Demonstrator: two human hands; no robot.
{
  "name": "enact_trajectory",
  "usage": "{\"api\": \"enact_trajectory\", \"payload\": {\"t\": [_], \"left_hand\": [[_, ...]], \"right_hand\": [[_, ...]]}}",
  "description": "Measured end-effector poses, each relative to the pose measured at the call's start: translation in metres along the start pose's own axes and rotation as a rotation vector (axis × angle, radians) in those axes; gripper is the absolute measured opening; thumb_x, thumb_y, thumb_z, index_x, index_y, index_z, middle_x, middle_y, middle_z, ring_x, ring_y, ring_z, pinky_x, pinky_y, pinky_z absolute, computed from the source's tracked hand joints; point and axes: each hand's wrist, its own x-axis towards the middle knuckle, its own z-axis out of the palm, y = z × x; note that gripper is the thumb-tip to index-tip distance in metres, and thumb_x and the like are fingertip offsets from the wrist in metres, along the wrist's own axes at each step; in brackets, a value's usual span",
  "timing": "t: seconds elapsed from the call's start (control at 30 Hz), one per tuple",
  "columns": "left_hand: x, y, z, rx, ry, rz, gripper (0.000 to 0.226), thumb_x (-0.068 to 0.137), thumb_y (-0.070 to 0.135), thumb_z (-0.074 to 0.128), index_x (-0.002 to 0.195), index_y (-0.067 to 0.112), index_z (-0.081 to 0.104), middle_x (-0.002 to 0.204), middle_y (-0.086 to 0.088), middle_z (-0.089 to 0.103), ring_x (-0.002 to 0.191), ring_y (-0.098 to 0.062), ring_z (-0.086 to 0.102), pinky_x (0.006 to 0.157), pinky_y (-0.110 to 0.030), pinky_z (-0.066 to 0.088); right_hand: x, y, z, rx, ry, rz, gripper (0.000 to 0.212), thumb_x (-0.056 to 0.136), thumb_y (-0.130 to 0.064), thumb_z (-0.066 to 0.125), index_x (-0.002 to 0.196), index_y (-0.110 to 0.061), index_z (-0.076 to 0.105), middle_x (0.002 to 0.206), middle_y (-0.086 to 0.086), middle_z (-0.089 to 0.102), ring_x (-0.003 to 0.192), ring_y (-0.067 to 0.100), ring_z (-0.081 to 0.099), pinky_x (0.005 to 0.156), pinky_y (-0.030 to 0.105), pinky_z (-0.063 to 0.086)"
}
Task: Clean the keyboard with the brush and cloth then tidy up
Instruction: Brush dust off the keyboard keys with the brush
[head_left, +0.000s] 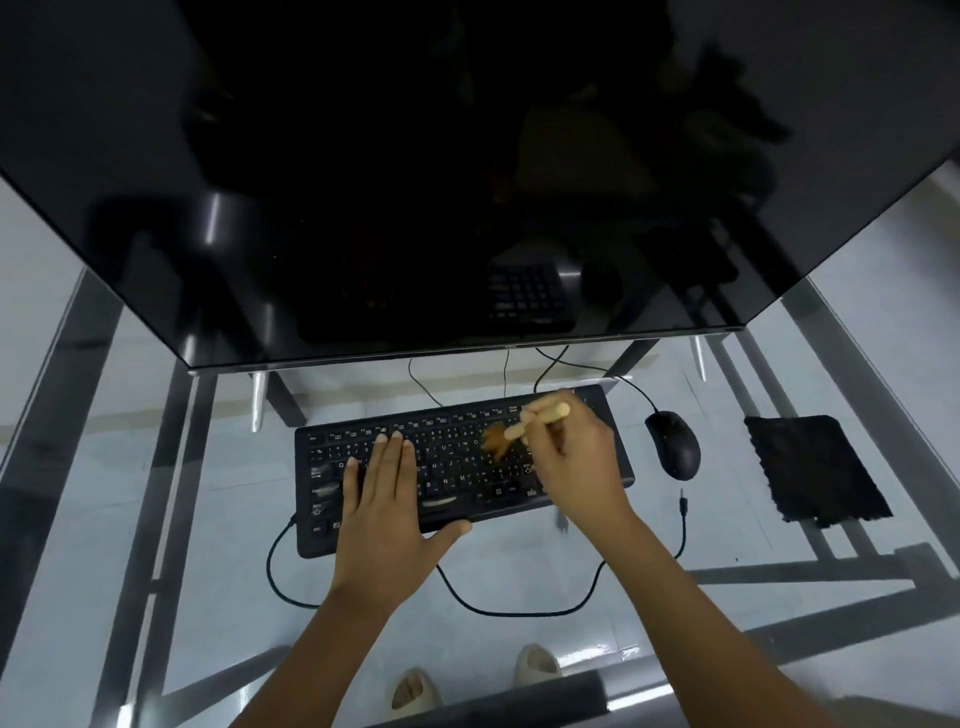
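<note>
Pinching the brush (524, 423) handle, the right hand (574, 457) sweeps soft bristles over the keyboard (457, 467) on the glass desk (156, 545); the left hand (387, 512) lies flat, steadying it. Brush judged light; hold mid-handle.

left hand (387, 499) flat, right hand (576, 457) pinching

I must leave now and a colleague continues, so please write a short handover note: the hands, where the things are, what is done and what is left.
Left hand: flat on the left half of the keyboard, steadying it.
Right hand: grips the brush, bristles on the keys right of centre.
Cloth: lies on the glass table, right of the mouse, untouched.
Done: brushing is under way; how much is covered cannot be told.
Left: finish brushing, wipe with the cloth, tidy up.
</note>
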Motion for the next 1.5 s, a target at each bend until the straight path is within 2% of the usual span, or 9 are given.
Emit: {"api": "enact_trajectory", "payload": {"t": [0.13, 0.23, 0.37, 0.47, 0.6, 0.83, 1.0, 1.13, 1.5], "left_hand": [[0.002, 0.0, -0.001, -0.007, -0.014, 0.021, 0.101, 0.079, 0.078, 0.042, 0.145, 0.002, 0.031, 0.155, -0.012, 0.027, 0.146, -0.022, 0.012, 0.117, -0.048, 0.004], [0.001, 0.005, 0.0, -0.003, -0.034, 0.046, 0.098, 0.083, 0.077, 0.036, 0.146, 0.003, 0.029, 0.155, -0.011, 0.025, 0.146, -0.022, 0.011, 0.116, -0.048, 0.005], [0.003, 0.01, 0.001, -0.001, -0.048, 0.076, 0.096, 0.085, 0.076, 0.035, 0.147, 0.003, 0.028, 0.156, -0.011, 0.023, 0.147, -0.022, 0.01, 0.116, -0.049, 0.007], [0.005, 0.015, 0.002, 0.001, -0.054, 0.086, 0.095, 0.085, 0.076, 0.034, 0.146, 0.004, 0.029, 0.155, -0.012, 0.025, 0.146, -0.023, 0.012, 0.116, -0.049, 0.008], [0.008, 0.02, 0.005, -0.001, -0.074, 0.096, 0.095, 0.084, 0.077, 0.032, 0.146, 0.004, 0.029, 0.156, -0.011, 0.025, 0.147, -0.023, 0.012, 0.116, -0.049, 0.01], [0.01, 0.034, 0.011, -0.019, -0.097, 0.124, 0.096, 0.084, 0.076, 0.031, 0.146, 0.003, 0.03, 0.155, -0.011, 0.025, 0.146, -0.023, 0.013, 0.116, -0.048, 0.01], [0.025, 0.042, 0.009, -0.013, -0.067, 0.143, 0.098, 0.082, 0.077, 0.03, 0.147, 0.004, 0.026, 0.157, -0.009, 0.021, 0.147, -0.02, 0.008, 0.117, -0.045, 0.004], [0.037, 0.046, 0.01, -0.022, -0.121, 0.137, 0.104, 0.079, 0.081, 0.026, 0.15, 0.005, 0.019, 0.159, -0.008, 0.012, 0.147, -0.017, -0.002, 0.119, -0.045, 0.001], [0.056, 0.064, 0.013, -0.04, -0.119, 0.187, 0.102, 0.078, 0.079, 0.024, 0.15, 0.005, 0.018, 0.159, -0.007, 0.011, 0.147, -0.015, -0.003, 0.119, -0.046, -0.001]], "right_hand": [[-0.012, 0.009, -0.004, -0.026, -0.221, 0.054, 0.008, 0.093, -0.014, 0.06, 0.087, -0.02, 0.062, 0.069, -0.008, 0.068, 0.063, 0.01, 0.066, 0.061, 0.029, 0.056], [-0.003, 0.012, -0.012, 0.042, 0.026, 0.09, 0.009, 0.094, -0.011, 0.057, 0.09, -0.018, 0.063, 0.076, -0.007, 0.069, 0.061, 0.006, 0.063, 0.056, 0.018, 0.05], [0.02, 0.005, -0.011, 0.018, -0.213, 0.095, 0.009, 0.094, -0.013, 0.056, 0.089, -0.016, 0.062, 0.076, -0.002, 0.07, 0.063, 0.004, 0.065, 0.06, 0.02, 0.053], [0.036, 0.001, -0.01, 0.031, 0.015, 0.047, 0.006, 0.094, -0.009, 0.056, 0.09, -0.01, 0.061, 0.079, -0.003, 0.069, 0.066, -0.004, 0.062, 0.062, 0.007, 0.045], [0.045, 0.006, -0.013, 0.212, -0.196, 0.23, 0.006, 0.094, -0.009, 0.056, 0.091, -0.008, 0.062, 0.078, 0.007, 0.071, 0.073, 0.016, 0.071, 0.073, 0.032, 0.06], [0.028, 0.021, -0.026, 0.191, -0.117, 0.226, 0.005, 0.094, -0.016, 0.061, 0.093, -0.011, 0.063, 0.077, 0.004, 0.071, 0.071, 0.014, 0.071, 0.072, 0.033, 0.061], [0.028, 0.05, -0.065, 0.2, 0.389, 0.386, 0.013, 0.095, -0.028, 0.058, 0.096, -0.016, 0.061, 0.08, 0.004, 0.071, 0.075, 0.02, 0.071, 0.077, 0.042, 0.06], [0.025, 0.061, -0.074, -0.113, 0.073, 0.303, 0.011, 0.095, -0.025, 0.057, 0.098, -0.016, 0.061, 0.074, -0.005, 0.065, 0.064, 0.007, 0.062, 0.06, 0.024, 0.051], [0.028, 0.06, -0.083, -0.062, 0.192, 0.258, 0.007, 0.095, -0.02, 0.055, 0.092, -0.016, 0.059, 0.073, -0.005, 0.065, 0.059, 0.004, 0.059, 0.056, 0.014, 0.047]]}}
